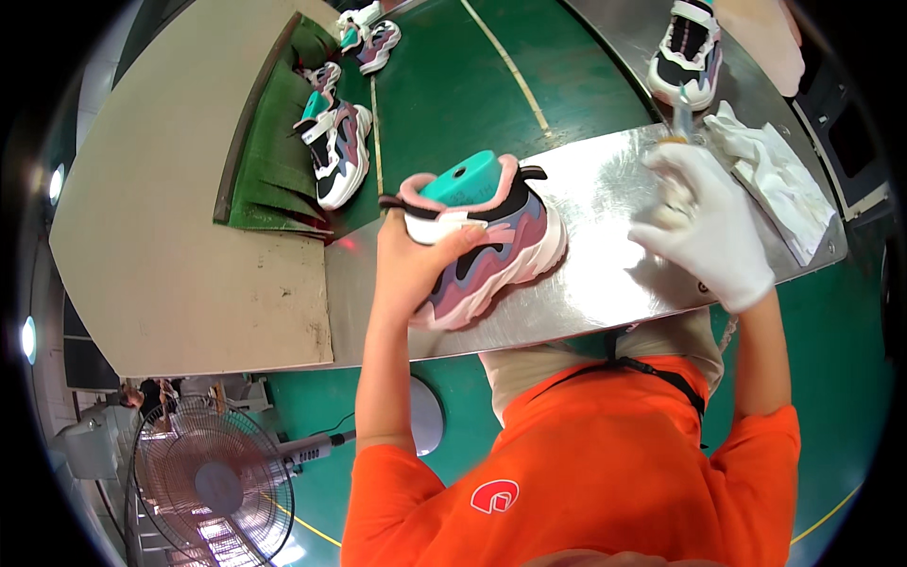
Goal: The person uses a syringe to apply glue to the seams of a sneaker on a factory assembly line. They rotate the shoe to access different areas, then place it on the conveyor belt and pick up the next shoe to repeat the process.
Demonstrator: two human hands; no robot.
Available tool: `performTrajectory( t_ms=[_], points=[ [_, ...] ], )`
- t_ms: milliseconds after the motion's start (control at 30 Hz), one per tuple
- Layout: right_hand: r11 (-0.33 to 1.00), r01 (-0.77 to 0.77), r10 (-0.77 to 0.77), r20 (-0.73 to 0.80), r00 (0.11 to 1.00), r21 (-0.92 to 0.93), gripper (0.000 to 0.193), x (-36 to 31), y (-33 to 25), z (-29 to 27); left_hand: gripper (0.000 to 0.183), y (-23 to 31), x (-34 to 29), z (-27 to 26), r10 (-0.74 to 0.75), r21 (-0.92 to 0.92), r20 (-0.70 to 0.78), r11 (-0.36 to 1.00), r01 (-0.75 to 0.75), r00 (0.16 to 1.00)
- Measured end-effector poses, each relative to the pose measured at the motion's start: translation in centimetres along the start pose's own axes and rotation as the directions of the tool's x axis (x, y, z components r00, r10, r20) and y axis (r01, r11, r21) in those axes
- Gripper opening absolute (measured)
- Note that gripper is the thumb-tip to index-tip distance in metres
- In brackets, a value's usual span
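Observation:
My bare left hand [416, 260] grips a chunky sneaker [496, 250] by its side, thumb lying over the upper near the collar. The shoe is pink, purple and black with a pale thick sole, tilted above the metal ledge, and a teal shoe last [465, 180] fills its opening. My right hand [709, 222], in a white glove, is to the right of the shoe and apart from it. Its fingers curl around a small slim tool [681, 121] with a greyish tip and a yellowish part; motion blur hides its exact kind.
A white cloth [775, 175] lies on the metal ledge [590, 180] at right. Another sneaker [687, 57] stands beyond, near another person's arm [763, 42]. Several sneakers [338, 156] are on the green belt [453, 85] beside green curtain flaps [274, 161]. A fan [217, 487] stands lower left.

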State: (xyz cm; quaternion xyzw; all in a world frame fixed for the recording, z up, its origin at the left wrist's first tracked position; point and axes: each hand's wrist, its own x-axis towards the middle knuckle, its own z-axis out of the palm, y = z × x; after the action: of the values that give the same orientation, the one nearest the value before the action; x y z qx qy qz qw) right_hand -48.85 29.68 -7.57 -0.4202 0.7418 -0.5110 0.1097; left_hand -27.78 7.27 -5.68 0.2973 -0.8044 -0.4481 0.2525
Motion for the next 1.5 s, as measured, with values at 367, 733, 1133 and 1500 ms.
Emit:
performTrajectory(
  t_ms=[367, 733, 1133, 1500],
  points=[
    [0.893, -0.369, 0.431, -0.254, 0.866, 0.258, 0.076, -7.0, 5.5, -5.5, 0.063, 3.6, -1.9, 6.7, -0.092, -0.153, 0.025, 0.984, 0.095, 0.995],
    [0.192, -0.188, 0.030, 0.186, 0.982, 0.963, 0.097, -9.5, 5.6, 0.2, 0.060, 2.8, -0.6, 7.3, -0.042, 0.029, -0.036, 0.999, 0.043, 0.998],
    [0.146, -0.286, 0.058, 0.281, 0.958, 0.947, 0.089, -7.4, 4.8, 2.5, 0.066, 2.5, -0.7, 7.4, -0.054, -0.011, -0.041, 0.998, 0.054, 0.998],
    [0.259, -0.255, 0.074, 0.244, 0.967, 0.932, 0.068, -7.3, 3.7, 1.4, 0.068, 2.5, -1.2, 7.3, -0.026, -0.071, -0.008, 0.997, 0.025, 1.000]
  ],
)
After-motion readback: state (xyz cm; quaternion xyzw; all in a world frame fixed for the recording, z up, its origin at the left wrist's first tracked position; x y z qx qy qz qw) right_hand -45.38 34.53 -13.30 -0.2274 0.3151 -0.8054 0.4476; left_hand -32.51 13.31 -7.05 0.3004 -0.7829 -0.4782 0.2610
